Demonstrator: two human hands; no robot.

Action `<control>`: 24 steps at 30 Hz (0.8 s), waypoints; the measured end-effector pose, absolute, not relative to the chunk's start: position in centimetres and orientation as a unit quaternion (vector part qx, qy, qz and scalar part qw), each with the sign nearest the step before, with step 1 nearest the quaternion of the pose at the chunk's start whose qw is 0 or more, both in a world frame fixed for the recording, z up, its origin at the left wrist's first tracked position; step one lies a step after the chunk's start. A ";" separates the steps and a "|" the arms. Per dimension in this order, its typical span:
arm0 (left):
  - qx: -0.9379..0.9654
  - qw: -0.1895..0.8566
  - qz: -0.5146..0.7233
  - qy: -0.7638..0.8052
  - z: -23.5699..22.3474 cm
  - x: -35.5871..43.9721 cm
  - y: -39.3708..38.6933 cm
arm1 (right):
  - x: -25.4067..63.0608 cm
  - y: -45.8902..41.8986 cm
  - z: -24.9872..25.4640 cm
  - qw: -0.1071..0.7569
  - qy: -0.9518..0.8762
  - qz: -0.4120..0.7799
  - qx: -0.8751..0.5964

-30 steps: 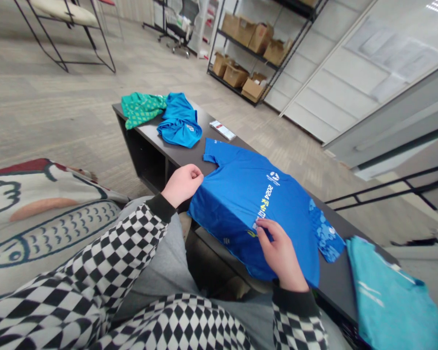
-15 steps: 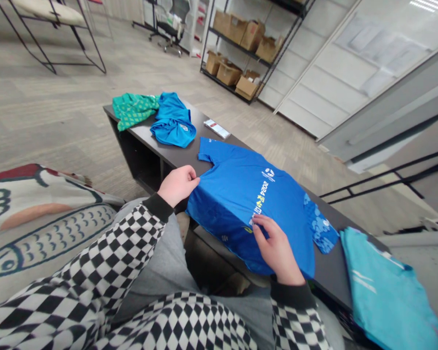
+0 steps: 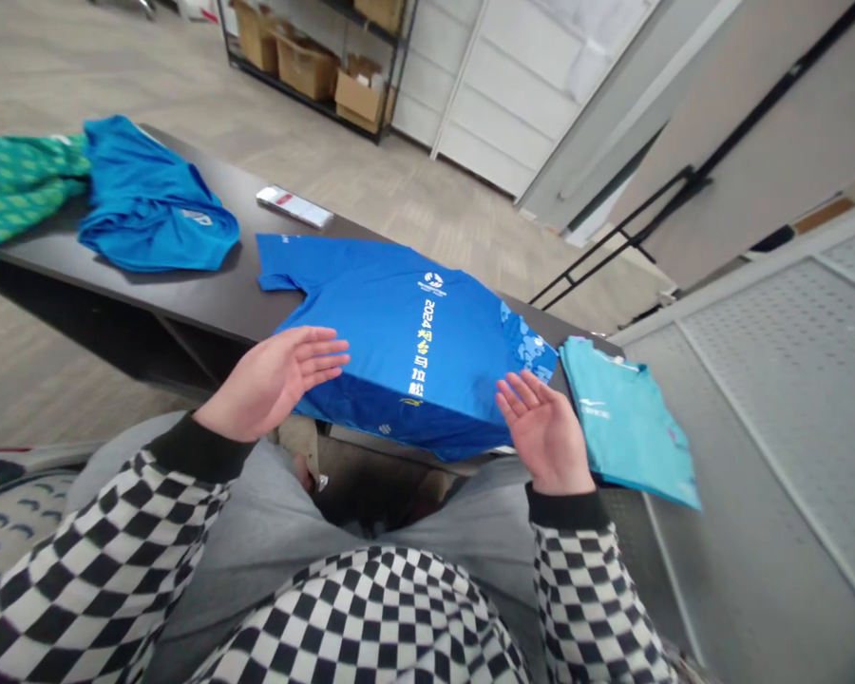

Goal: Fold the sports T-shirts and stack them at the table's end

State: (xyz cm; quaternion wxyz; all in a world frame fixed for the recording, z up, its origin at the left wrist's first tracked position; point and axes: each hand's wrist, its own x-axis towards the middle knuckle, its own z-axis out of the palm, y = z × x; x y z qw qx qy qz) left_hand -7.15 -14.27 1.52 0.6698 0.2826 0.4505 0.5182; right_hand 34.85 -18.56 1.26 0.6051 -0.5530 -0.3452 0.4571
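Observation:
A royal blue T-shirt (image 3: 406, 332) with white and yellow print lies flat on the dark table (image 3: 206, 299), its lower part hanging over the near edge. My left hand (image 3: 275, 380) hovers palm up at the shirt's left side, fingers stretched out and holding nothing. My right hand (image 3: 545, 432) is also open, palm up, by the shirt's right hem, fingers spread, not gripping the cloth. Both sleeves are black and white checked.
A crumpled blue shirt (image 3: 149, 204) and a green patterned garment (image 3: 10, 185) lie at the table's left end. A light teal shirt (image 3: 631, 423) lies at the right end. A small white packet (image 3: 295, 206) sits behind. Shelves with cardboard boxes (image 3: 306, 66) stand beyond.
Both hands have let go of the blue shirt and opened, palms up. The view has swung to the right and down, so the table now sits further left.

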 end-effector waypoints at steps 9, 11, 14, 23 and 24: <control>0.188 0.691 0.538 0.446 1.6 -8.2 -13.6 | 39.0 -19.7 0.2 0.574 -0.297 0.527 -0.553; 0.187 0.696 0.539 0.436 1.7 -8.2 -13.6 | 39.4 -19.8 0.5 0.584 -0.289 0.519 -0.553; 0.188 0.706 0.540 0.419 1.7 -8.1 -13.7 | 38.9 -19.9 0.9 0.593 -0.285 0.518 -0.546; 0.192 0.706 0.546 0.409 1.5 -8.5 -13.7 | 36.9 -19.4 0.6 0.592 -0.253 0.538 -0.544; 0.203 0.708 0.544 0.403 1.4 -8.6 -13.6 | 37.0 -19.4 0.7 0.596 -0.248 0.543 -0.537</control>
